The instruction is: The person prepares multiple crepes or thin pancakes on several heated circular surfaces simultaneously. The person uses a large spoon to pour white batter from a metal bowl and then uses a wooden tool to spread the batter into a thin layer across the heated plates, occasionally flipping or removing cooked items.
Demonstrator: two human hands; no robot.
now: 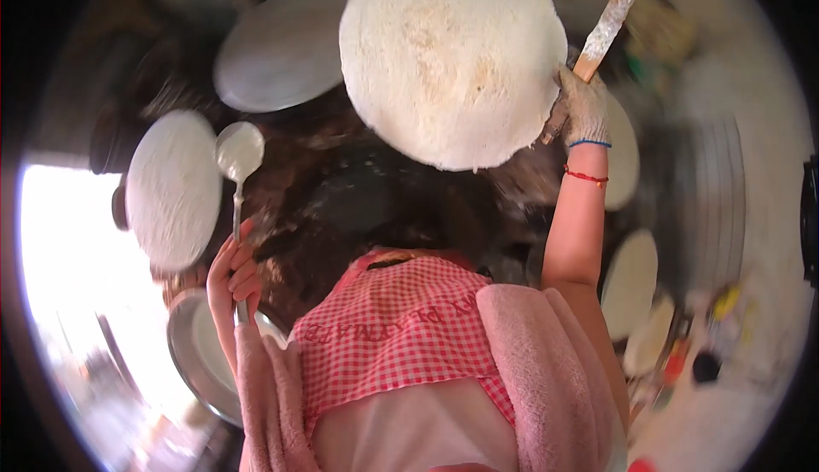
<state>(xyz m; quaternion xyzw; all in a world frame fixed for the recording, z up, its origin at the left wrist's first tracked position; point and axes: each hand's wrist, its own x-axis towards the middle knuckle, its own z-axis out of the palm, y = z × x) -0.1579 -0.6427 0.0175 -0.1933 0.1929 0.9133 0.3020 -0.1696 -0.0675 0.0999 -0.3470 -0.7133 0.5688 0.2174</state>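
Observation:
My left hand [235, 274] is bare and wrapped round the handle of a metal ladle [240, 152], whose round bowl points up and carries whitish batter. Up at the right, my right hand [587, 112] wears a pale knitted glove and grips a wooden stick [607, 24] smeared with white. That glove is right beside the rim of a large round white flatbread [452, 67]; whether it touches the flatbread, I cannot tell. Below my left hand stands a metal basin [182, 348] of white batter, partly behind my forearm.
Several round pale discs surround me: one [175, 190] left of the ladle, a greyer one [281, 49] at the far left, others [631, 284] along my right side. A dark, blurred work area [367, 190] lies between my arms. Bright light comes from the left.

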